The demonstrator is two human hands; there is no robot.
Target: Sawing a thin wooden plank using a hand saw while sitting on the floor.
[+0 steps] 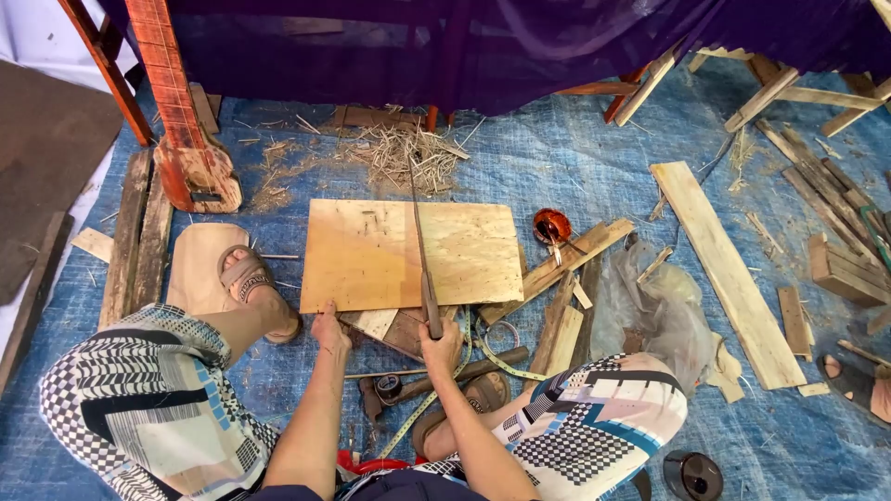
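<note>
Blue tarp [575, 167], right hand [441, 341] gripping saw [419, 243], left hand [328, 327] pressing plywood [371, 255], fingertips indistinct

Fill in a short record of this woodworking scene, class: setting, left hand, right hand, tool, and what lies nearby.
Setting: person seated on a blue tarp
Left hand: presses on the near edge of the plywood sheet
Right hand: grips the handle of a long blade
Tool: blade lies across the sheet, pointing away
Nearby: tape measure, long plank, straw pile
</note>
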